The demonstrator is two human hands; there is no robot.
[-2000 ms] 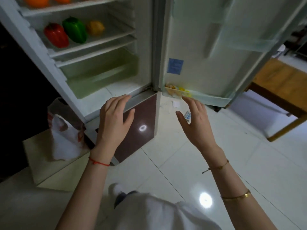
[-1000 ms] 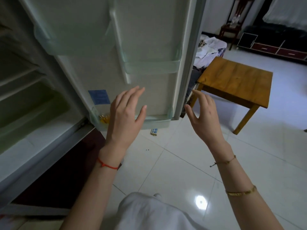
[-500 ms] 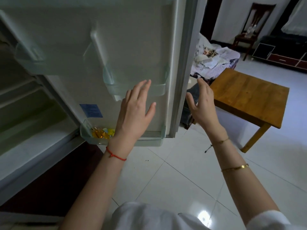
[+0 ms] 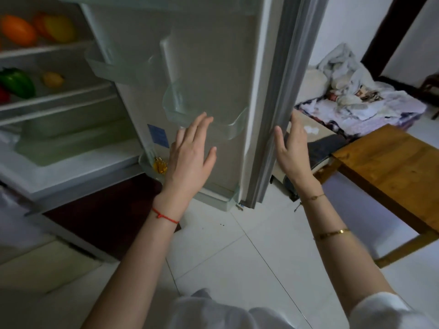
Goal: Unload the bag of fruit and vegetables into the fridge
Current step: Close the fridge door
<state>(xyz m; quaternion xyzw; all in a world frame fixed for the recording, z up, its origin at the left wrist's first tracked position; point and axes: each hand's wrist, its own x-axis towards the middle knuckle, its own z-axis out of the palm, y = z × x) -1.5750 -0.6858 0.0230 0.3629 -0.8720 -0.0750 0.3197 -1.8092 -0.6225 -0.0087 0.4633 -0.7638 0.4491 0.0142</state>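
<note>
The fridge stands open, its door [image 4: 213, 67] swung out in front of me. My left hand [image 4: 190, 160] is spread flat against the inner side of the door, below a clear door bin [image 4: 204, 110]. My right hand [image 4: 291, 150] is open at the door's outer edge, fingers beside the grey seal [image 4: 278, 98]; contact is unclear. Inside, an orange fruit [image 4: 17, 29] and a yellow-orange fruit [image 4: 59, 28] lie on the upper shelf. A green pepper [image 4: 16, 83], a red pepper [image 4: 3, 95] and a lemon [image 4: 53, 79] lie on the shelf below. The bag is out of view.
A wooden table [image 4: 392, 167] stands to the right of the door. Behind it lies a heap of cloth and bedding [image 4: 351, 98]. The lowest door bin holds a small yellow item [image 4: 160, 166]. A clear crisper drawer [image 4: 71, 136] sits at the fridge's bottom. White floor tiles [image 4: 249, 257] lie below.
My view swung from the fridge interior to the door, then partly back left. Both hands rose: the left went onto the door's inner face, the right to its outer edge.
</note>
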